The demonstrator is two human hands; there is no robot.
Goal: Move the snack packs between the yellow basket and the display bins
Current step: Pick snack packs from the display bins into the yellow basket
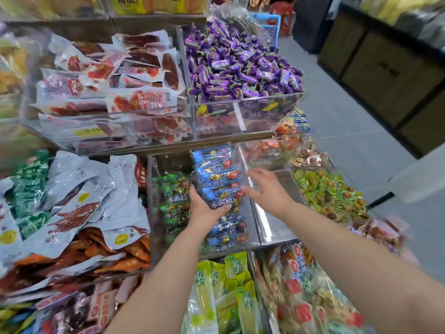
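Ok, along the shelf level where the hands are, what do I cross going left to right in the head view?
Silver pouches → green packs → blue packs → right hand → green-wrapped sweets.

left hand grips a stack of blue snack packs in the clear bin; right hand blurred, fingers spread, just beside the stack.

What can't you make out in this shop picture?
Yellow basket: nowhere in the head view, outside the frame.
Blue snack packs: head view, how many the left hand holds is hidden by overlap.
Right hand: head view, fingertips smeared by motion blur.
Yellow price label: head view, print too blurred.
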